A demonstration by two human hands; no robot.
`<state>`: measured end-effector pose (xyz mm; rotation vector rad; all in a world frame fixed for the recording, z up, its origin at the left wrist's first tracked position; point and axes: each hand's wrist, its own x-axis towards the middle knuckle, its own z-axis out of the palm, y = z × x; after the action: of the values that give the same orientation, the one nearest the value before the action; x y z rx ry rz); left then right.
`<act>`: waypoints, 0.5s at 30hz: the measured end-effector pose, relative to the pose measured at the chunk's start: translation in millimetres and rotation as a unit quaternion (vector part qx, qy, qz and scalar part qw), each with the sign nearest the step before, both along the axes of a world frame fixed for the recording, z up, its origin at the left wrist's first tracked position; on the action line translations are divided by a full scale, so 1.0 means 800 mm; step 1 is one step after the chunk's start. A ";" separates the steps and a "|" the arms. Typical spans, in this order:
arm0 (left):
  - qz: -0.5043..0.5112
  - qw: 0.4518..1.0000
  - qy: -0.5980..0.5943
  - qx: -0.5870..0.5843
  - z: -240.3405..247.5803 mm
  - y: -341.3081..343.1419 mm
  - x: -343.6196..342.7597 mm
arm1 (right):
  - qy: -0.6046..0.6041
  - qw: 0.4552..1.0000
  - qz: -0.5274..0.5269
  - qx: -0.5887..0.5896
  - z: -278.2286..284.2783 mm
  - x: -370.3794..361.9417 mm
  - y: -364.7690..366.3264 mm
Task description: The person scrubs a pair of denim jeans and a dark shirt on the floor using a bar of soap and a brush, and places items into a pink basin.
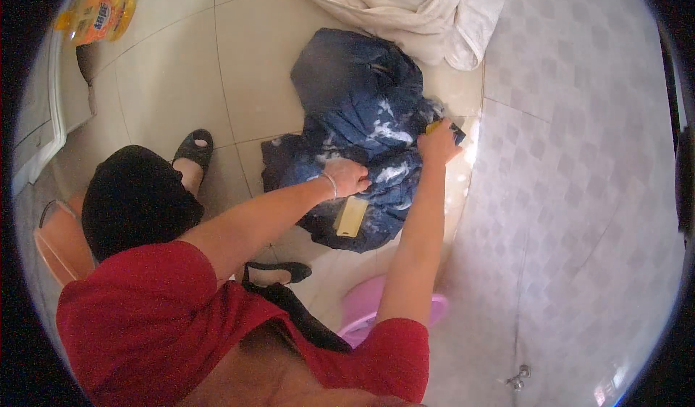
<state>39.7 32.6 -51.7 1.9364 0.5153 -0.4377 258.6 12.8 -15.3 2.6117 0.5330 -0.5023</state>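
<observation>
Left hand [347,177] tight on foamy navy cloth [351,121], right hand [439,145] around yellow object [433,127].

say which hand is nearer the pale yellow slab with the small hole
Left. The left hand is just beyond the slab; the right hand is farther away, up and right.

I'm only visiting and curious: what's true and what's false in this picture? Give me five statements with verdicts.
1. White foam marks the dark blue cloth. True.
2. The left hand is on the off-white cloth. False: it is on the blue one.
3. A pale yellow block lies on the blue cloth. True.
4. The pink basin stands beyond the off-white cloth. False: it is beside the right forearm.
5. The right hand grips something yellow. True.
</observation>
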 end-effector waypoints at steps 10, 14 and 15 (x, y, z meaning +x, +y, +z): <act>0.037 0.999 -0.007 -0.038 0.006 0.012 -0.004 | 0.133 0.677 -0.280 0.667 0.030 0.033 0.012; 0.056 0.997 -0.042 -0.025 0.003 0.001 -0.002 | 0.327 0.381 -0.413 0.760 0.055 0.055 0.137; 0.049 0.998 -0.043 -0.027 0.001 0.002 -0.002 | 0.365 0.381 -0.348 0.775 0.062 0.054 0.167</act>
<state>38.1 34.3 -51.1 1.8604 0.5348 -0.3017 301.6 146.6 34.6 4.1394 -0.2875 -2.6699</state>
